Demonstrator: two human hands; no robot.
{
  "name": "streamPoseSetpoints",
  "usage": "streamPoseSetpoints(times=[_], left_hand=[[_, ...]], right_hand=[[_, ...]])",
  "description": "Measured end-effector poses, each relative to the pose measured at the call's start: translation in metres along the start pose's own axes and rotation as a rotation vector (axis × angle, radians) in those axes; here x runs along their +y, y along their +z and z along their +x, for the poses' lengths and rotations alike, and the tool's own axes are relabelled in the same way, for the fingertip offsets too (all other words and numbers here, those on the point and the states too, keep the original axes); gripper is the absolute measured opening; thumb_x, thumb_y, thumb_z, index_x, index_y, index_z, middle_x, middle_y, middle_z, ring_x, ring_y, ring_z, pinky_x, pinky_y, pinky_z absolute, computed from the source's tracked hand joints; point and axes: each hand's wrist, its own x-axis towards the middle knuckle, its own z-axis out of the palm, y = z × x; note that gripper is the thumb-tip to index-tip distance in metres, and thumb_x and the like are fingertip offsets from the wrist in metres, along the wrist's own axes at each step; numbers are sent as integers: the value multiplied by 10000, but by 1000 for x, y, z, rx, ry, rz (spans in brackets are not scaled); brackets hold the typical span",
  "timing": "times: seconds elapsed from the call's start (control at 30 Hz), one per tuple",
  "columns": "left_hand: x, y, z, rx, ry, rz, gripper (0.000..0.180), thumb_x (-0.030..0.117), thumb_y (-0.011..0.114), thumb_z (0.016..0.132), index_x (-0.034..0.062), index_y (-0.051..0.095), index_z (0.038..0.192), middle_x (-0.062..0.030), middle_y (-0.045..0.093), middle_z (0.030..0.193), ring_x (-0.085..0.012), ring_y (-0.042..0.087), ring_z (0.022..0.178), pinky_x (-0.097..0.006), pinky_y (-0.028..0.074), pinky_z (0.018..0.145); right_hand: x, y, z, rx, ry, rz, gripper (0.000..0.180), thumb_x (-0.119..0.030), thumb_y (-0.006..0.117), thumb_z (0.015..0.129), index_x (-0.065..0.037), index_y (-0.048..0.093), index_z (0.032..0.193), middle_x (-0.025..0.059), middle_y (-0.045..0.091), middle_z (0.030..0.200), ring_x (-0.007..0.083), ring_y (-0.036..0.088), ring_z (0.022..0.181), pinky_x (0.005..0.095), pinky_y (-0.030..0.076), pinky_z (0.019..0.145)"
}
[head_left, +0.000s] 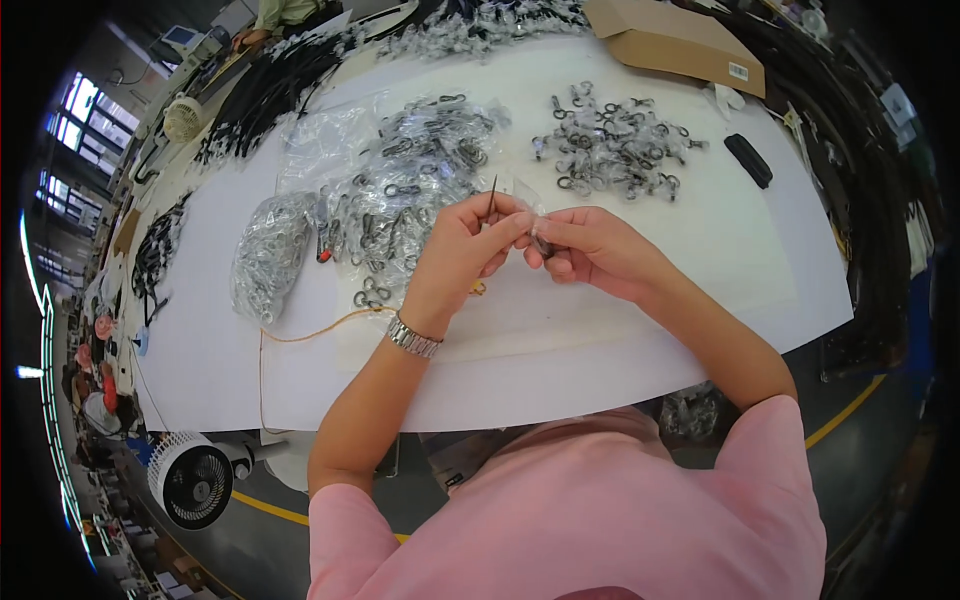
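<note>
At the centre of the head view, the left hand [462, 240] and right hand [603, 247] pinch a small dark piece in clear plastic [531, 201], thumbs pressed against fingers. A thin, dark, pointed tool [492, 196] rises from the left fingers. The step in hand appears to be working at the wrapping; the next move likely calls for a steady pinch, clear of the point. The piece sits between both sets of fingertips, partly hidden.

1 dark piece [543, 245] with clear plastic [527, 196] between fingers [565, 233]; 1 slim pointed tool [492, 197] upright.
</note>
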Motion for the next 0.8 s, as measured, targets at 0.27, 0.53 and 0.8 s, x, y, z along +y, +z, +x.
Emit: streamPoseSetpoints(times=[0.27, 0.53, 0.8], left_hand=[[-9, 12, -12, 102, 47, 141, 109, 137, 665, 993, 29, 666, 986, 6, 642, 730, -12, 464, 526, -191, 330, 456], [-2, 21, -15, 126, 42, 145, 123, 134, 606, 1025, 28, 648, 1069, 26, 565, 692, -21, 415, 505, -187, 299, 455], [-13, -17, -1, 235, 49, -467, 176, 185, 602, 1030, 36, 652, 1111, 18, 568, 730, -40, 447, 546, -199, 310, 473]], right_hand=[[-3, 24, -19, 228, -159, -642, 226, -246, 624, 1029, -36, 707, 1038, 86, 724, 840, 142, 630, 671, 288, 501, 639], [12, 29, -13, 414, -672, -1292, 198, -184, 633, 973, -35, 655, 844, 112, 661, 724, 312, 645, 683, 428, 490, 652], [-7, 30, -17, 203, -278, -638, 218, -184, 571, 1051, -23, 674, 946, -38, 554, 705, 52, 478, 638, 232, 398, 583]])
